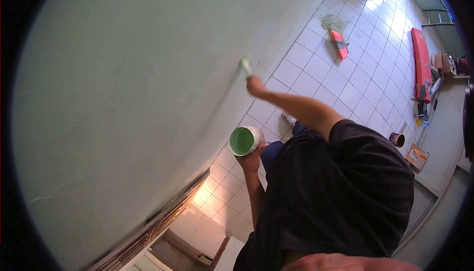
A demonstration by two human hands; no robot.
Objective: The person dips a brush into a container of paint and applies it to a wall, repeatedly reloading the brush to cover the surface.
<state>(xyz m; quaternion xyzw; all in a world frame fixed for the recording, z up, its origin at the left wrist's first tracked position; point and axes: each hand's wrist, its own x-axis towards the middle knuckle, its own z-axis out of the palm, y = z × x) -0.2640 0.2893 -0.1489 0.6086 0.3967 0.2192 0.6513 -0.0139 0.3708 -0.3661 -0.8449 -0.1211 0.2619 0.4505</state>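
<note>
At the wall (123, 73), the right hand (255, 86) grips a blurred, probable brush (246, 66). The left hand (251, 160) clasps a pot (257, 135).

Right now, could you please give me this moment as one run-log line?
left hand: holding open paint tub, green inside | right hand: gripping paintbrush | paintbrush tip: appears against pale green wall

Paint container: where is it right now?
In the head view, the paint container is near the centre of the picture, held in the left hand, below the brush in the right hand.
</note>
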